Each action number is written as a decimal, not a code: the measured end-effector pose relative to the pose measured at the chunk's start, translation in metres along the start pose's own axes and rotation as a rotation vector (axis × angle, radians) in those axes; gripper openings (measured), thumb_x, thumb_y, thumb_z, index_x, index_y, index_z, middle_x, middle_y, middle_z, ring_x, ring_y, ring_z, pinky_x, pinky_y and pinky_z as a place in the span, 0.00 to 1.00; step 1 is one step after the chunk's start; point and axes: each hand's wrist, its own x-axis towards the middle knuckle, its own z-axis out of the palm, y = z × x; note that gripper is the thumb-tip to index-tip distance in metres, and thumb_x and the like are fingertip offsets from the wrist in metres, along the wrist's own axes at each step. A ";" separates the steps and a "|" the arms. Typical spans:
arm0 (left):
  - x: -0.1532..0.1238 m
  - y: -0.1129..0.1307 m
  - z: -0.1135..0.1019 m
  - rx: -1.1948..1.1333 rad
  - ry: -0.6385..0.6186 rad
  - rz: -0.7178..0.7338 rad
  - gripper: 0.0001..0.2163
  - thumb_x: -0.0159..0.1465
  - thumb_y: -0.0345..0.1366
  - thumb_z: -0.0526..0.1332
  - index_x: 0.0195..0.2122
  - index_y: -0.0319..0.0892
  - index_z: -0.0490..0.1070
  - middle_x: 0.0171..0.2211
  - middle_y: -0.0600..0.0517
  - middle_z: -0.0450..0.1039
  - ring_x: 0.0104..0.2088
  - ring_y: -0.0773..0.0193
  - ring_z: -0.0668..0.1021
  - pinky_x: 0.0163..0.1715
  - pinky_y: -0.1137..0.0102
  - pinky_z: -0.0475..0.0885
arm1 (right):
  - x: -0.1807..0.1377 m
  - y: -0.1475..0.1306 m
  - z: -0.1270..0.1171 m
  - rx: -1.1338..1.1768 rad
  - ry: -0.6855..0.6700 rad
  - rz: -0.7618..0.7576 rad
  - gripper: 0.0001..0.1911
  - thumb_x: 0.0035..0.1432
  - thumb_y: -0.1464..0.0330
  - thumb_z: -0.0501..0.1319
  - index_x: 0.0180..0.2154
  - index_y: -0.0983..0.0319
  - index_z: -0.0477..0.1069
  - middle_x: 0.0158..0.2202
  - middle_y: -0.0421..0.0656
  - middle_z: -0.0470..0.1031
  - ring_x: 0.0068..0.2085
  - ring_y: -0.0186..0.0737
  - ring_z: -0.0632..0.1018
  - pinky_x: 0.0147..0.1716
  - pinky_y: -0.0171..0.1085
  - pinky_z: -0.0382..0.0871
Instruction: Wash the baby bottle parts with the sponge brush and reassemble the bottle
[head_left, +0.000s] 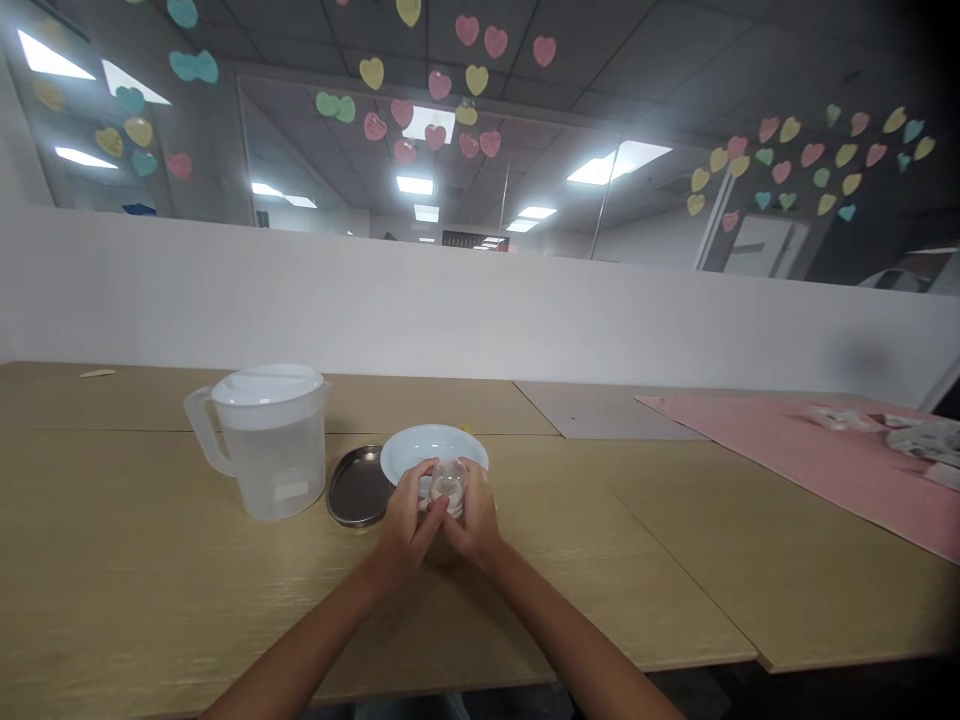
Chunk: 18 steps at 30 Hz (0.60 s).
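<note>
Between my left hand (406, 522) and my right hand (478, 515) is a small clear, round-topped container (448, 482) with a white lower part. Fingers of both hands wrap its sides, and the thumbs meet at its near side. Its exact kind is too small to make out. Just behind the hands stands a pale, wide bowl (427, 437), partly hidden by them. A round dark metal tray (358, 490) lies to the left, close against the bowl. Further left stands a translucent lidded pitcher (274, 440), its handle pointing left.
The wooden table (570, 590) stretches in front of me up to a white wall (480, 310). On the right lies a pink cloth (780, 440) with clear plastic wrapping (926, 440) on it. A grey sheet (600, 410) lies at the back.
</note>
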 end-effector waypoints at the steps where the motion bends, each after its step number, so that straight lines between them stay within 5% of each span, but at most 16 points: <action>1: -0.001 0.001 0.001 -0.027 0.005 -0.017 0.18 0.65 0.40 0.51 0.54 0.41 0.58 0.50 0.42 0.68 0.50 0.56 0.71 0.49 0.59 0.67 | -0.001 0.000 0.000 0.001 -0.007 0.008 0.23 0.55 0.58 0.52 0.49 0.63 0.57 0.43 0.50 0.67 0.43 0.49 0.70 0.42 0.48 0.64; 18: -0.004 0.000 0.006 -0.174 0.050 -0.108 0.17 0.64 0.42 0.52 0.52 0.42 0.60 0.46 0.45 0.69 0.46 0.57 0.72 0.46 0.62 0.66 | 0.000 -0.014 -0.002 0.040 -0.028 0.106 0.20 0.56 0.55 0.48 0.44 0.61 0.60 0.40 0.48 0.69 0.42 0.48 0.68 0.43 0.49 0.61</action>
